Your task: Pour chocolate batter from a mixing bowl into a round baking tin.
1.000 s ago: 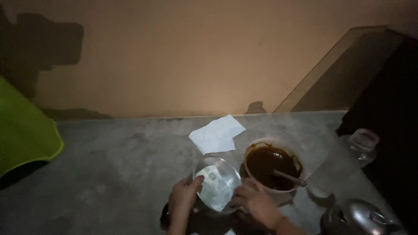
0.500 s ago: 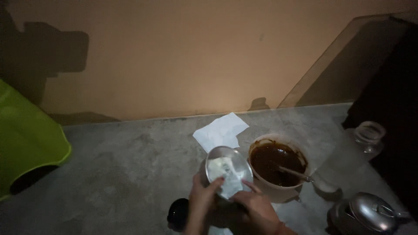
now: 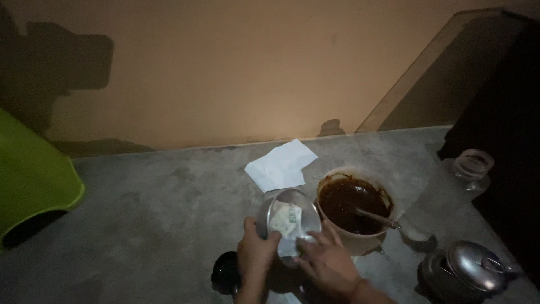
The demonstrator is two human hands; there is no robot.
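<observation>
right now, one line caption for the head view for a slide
Both hands, left hand and right hand, hold a small metal bowl beside a bowl of dark sauce on a concrete floor.

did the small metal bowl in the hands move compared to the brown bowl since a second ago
Yes. The small metal bowl has risen and tilted toward the camera, showing the paper inside. It stays just left of the brown-filled bowl, gripped by both hands.

I see a grey concrete slab (image 3: pixel 140 214) running up to a tan wall. On it: white paper (image 3: pixel 280 165), pale bowl (image 3: pixel 360 239) of dark sauce with a spoon (image 3: pixel 378 218) in it, glass jar (image 3: pixel 471 170) at right, metal pot (image 3: pixel 464 271) front right, green plastic piece (image 3: pixel 31 183) at left, small black thing (image 3: pixel 226 272) near front edge.
</observation>
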